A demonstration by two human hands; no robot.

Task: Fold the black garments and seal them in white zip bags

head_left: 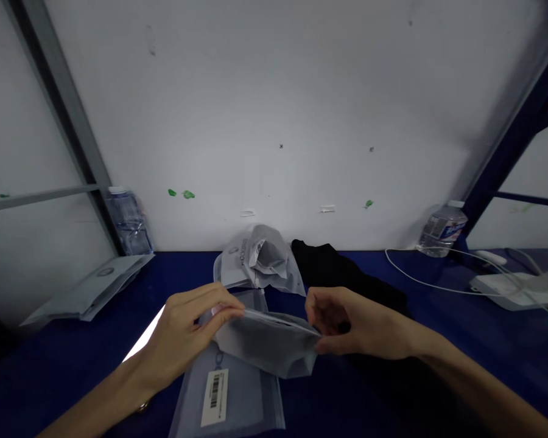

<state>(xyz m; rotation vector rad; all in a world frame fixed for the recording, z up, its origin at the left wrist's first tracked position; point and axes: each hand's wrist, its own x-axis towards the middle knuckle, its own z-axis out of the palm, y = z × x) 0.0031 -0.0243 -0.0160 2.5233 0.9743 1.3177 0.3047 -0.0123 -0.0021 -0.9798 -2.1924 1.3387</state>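
- Here's the left hand (189,331), pinching the left end of the bag's top edge, thumb and fingers closing on it.
- And the bag (269,345), grey and see-through, is hanging between both hands, tilting down to the right.
- The right hand (347,325) is meeting the bag's right end with its thumb, fingers curling; I cannot tell whether they're gripping the edge.
- A pouch (249,404) is lying flat below the bag, its barcode label (215,397) showing.
- Just behind the bag, a pile (237,267) of pouches is resting on the blue table (173,274).
- Black cloth (338,264) is stretching behind and right of the bag.
- Well right of the bag, a bottle (442,229) is standing near a white cable (420,280); well left, packets (95,283) are lying.
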